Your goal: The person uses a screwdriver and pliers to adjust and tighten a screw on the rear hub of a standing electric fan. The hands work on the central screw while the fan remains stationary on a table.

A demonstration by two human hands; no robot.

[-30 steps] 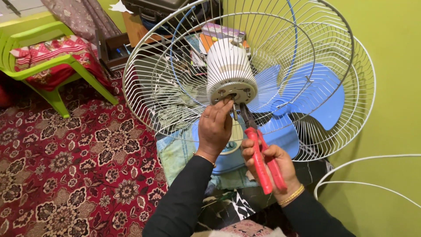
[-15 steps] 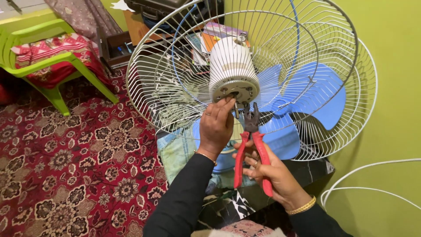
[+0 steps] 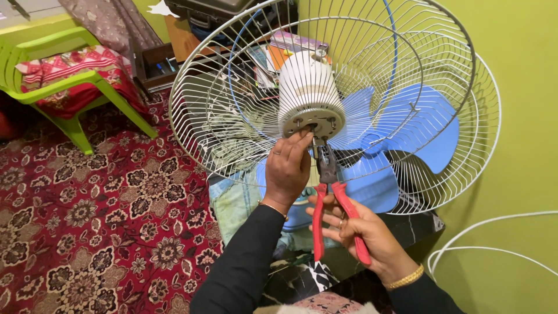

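Observation:
A white fan motor housing (image 3: 307,87) sits in a white wire fan guard (image 3: 232,110), its round end plate facing me. My left hand (image 3: 288,168) pinches a small part at the centre of that plate with its fingertips. My right hand (image 3: 363,229) grips red-handled pliers (image 3: 331,203), handles spread apart, jaws pointing up just below the plate beside my left fingers. A blue fan blade (image 3: 418,125) lies behind the guard wires on the right.
A second wire guard (image 3: 485,139) leans against the green wall. A green plastic chair (image 3: 70,81) with red cloth stands at the left on a red patterned carpet (image 3: 87,232). White cable (image 3: 494,232) loops at the lower right. Books and clutter lie behind the guard.
My right hand has turned the pliers upright and spread their handles; before they were held closed and slanted. My left hand stays at the motor's end plate.

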